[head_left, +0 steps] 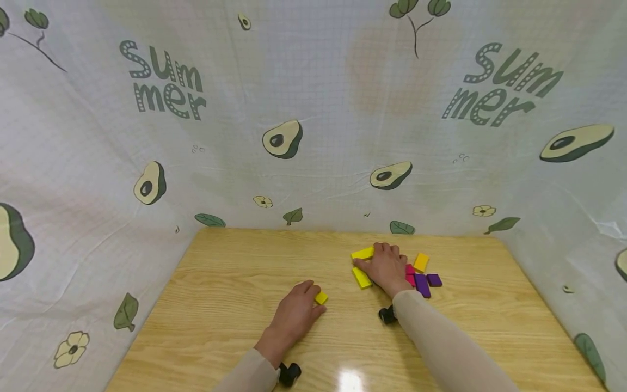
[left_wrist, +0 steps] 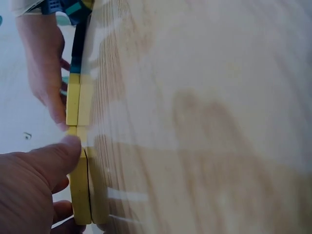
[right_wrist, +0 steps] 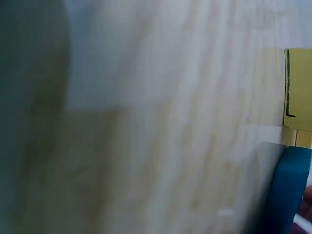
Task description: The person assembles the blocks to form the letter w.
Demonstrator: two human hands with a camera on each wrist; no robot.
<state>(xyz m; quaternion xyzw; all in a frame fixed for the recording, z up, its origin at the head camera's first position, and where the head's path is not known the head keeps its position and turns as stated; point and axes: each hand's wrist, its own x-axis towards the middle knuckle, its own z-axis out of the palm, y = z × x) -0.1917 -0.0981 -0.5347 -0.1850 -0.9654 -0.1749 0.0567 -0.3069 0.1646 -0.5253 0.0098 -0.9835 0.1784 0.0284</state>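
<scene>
My left hand (head_left: 296, 310) is low over the table, a small yellow block (head_left: 320, 297) between its thumb and fingers. In the left wrist view, the thumb lies against a yellow block (left_wrist: 80, 190), with fingertips behind it. My right hand (head_left: 387, 269) spreads over a group of blocks, its thumb reaching between two yellow blocks, an upper one (head_left: 362, 253) and a lower one (head_left: 361, 277). A teal block (right_wrist: 287, 190) stands close to a right fingertip in the right wrist view, while the palm hides it in the head view. I cannot tell whether the right fingers grip anything.
Right of my right hand lie pink blocks (head_left: 410, 275), an orange block (head_left: 421, 262), a long purple block (head_left: 423, 286) and a short purple block (head_left: 434, 280). A printed cloth (head_left: 333, 179) rises behind and beside the wooden table (head_left: 235, 272).
</scene>
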